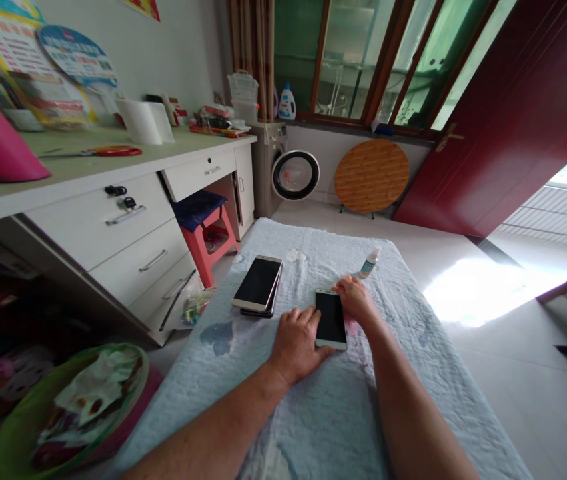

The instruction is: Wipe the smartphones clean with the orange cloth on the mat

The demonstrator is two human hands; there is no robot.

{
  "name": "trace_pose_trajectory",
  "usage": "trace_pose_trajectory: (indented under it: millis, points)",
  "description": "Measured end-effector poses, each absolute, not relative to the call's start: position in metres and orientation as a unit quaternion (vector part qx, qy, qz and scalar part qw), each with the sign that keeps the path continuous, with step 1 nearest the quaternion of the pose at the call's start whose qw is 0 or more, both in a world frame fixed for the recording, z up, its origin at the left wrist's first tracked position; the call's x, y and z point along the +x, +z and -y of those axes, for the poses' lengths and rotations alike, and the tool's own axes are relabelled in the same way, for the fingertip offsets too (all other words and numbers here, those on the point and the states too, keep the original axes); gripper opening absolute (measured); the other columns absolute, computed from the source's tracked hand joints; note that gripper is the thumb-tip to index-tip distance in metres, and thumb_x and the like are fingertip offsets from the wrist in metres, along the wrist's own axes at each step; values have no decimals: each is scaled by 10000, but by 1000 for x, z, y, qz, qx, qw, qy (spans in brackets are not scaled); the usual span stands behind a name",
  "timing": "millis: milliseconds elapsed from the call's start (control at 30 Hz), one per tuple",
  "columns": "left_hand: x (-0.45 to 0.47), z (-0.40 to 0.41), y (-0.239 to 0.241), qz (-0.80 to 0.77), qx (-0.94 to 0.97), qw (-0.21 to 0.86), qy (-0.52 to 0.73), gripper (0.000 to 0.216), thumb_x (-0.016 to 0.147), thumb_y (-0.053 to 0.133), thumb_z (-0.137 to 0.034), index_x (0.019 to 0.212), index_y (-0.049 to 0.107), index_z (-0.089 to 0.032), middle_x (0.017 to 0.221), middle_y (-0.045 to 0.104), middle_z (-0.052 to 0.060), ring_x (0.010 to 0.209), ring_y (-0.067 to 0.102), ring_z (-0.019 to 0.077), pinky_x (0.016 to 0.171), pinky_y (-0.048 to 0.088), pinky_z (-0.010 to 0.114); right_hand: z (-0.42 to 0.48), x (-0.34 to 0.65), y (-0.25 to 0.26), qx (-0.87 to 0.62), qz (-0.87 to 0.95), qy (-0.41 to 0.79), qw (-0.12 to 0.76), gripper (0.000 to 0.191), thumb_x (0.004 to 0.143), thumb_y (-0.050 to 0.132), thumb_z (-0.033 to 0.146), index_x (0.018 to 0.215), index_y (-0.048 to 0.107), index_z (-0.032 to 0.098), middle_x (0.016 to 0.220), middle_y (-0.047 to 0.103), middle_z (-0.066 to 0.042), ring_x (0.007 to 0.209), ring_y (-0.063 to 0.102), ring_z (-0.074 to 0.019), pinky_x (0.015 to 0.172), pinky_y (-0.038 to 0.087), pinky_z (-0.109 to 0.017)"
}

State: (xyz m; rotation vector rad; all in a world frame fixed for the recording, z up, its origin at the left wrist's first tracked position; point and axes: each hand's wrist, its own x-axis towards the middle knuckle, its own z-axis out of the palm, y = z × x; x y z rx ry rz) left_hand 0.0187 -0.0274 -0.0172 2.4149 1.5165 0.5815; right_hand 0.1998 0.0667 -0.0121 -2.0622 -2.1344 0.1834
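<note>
A white-framed phone (330, 319) lies face up on a pale blue cloth (323, 400) that covers a low table. My left hand (297, 343) rests beside the phone's left edge, fingers curled against it. My right hand (355, 298) touches the phone's top right corner with bent fingers. To the left lie two stacked phones (258, 284), the upper one gold-edged with a dark screen. A small spray bottle (369, 262) lies just beyond my right hand. A white wad (295, 255) sits farther back on the cloth.
A white desk with drawers (128, 227) stands at the left, with a red stool (207, 237) under it. A green bin of rubbish (71, 407) sits at lower left. A washing machine (283, 170), a round wooden board (371, 175) and a red door (518, 107) are behind.
</note>
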Motion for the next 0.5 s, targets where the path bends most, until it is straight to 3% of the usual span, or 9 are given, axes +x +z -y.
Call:
trace_pose_trajectory:
  millis: [300,500]
  points:
    - [19,28,-17,-519,822,113,204,734,741,578,-715,1239,544,-178,1262,573,118,1060,519,314,922,385,434,-60,202,-13,-704,704,55,80,305,924,414,260,893,689,130,901,644,-125,835,593,-176,723,383,-243]
    - [20,28,-17,-518,824,113,200,696,744,617,-668,1239,539,-185,1272,570,108,1069,521,309,926,388,426,-57,202,-5,-700,709,66,63,270,841,481,241,794,725,136,823,696,-118,792,621,-183,650,376,-242]
